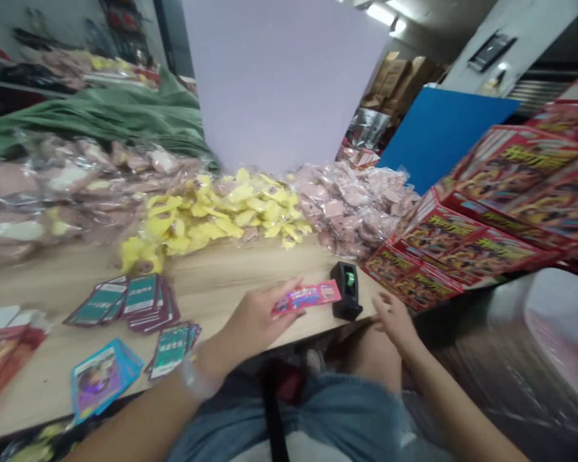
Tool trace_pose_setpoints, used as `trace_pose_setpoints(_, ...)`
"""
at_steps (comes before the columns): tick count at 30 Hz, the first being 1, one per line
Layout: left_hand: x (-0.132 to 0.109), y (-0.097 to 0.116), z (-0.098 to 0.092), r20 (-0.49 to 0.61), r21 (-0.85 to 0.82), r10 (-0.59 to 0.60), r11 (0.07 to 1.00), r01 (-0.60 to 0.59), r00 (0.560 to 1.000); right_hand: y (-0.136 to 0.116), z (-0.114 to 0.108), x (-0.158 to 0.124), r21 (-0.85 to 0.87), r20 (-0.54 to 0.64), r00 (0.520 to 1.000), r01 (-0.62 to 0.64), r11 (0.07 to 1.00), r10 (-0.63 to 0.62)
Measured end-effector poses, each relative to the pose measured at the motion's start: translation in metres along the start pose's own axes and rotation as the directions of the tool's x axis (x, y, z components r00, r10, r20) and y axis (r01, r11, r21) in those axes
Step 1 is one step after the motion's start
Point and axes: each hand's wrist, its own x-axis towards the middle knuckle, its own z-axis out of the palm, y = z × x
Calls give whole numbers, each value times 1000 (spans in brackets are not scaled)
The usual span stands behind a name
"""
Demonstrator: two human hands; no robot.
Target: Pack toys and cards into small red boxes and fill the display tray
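My left hand (262, 319) is closed on a narrow pink printed packet (306, 298), its fingers gripping the left end. The packet's right end comes close to a black tape dispenser (347, 294) with a green roll, which stands at the table's front edge. My right hand (394, 316) is just right of the dispenser, its slightly blurred fingers apart and nothing visible in them. Left of my left hand lie piles of teal and purple cards (142, 296), a smaller teal pile (171, 350) and a fan of blue-edged cards (105, 377).
Bagged yellow pieces (202, 218) and bagged pink pieces (351, 205) are heaped along the back of the wooden table (231, 276). Red printed boxes (462, 234) are stacked on the right. Behind stand a pale lilac panel (284, 83) and a blue board (443, 135).
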Motion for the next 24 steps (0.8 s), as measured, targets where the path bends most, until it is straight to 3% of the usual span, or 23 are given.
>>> trace_pose_setpoints(3,21,-14,23,107,55,23,998,-29,994,-8,22,31,-25,167,940,-297,954,297)
trace_pose_setpoints(6,22,-23,35,149,70,23,997,-34,989,-10,38,39,5,241,874,-435,900,421)
trace_pose_setpoints(9,19,-27,32,137,78,13,997,-24,990,-2,33,24,113,265,905,-373,921,334)
trace_pose_setpoints(14,23,-27,31,128,80,-25,997,15,991,11,29,-32,208,237,965,-164,964,113)
trace_pose_setpoints(17,24,-21,36,130,92,-72,994,60,989,-3,60,-60,267,313,950,-86,960,-2)
trace_pose_setpoints(21,23,-12,36,173,67,-66,996,55,983,-26,109,-70,326,355,931,-41,945,-82)
trace_pose_setpoints(24,19,-10,28,241,7,-54,999,53,969,-22,110,-65,266,267,959,24,964,-97)
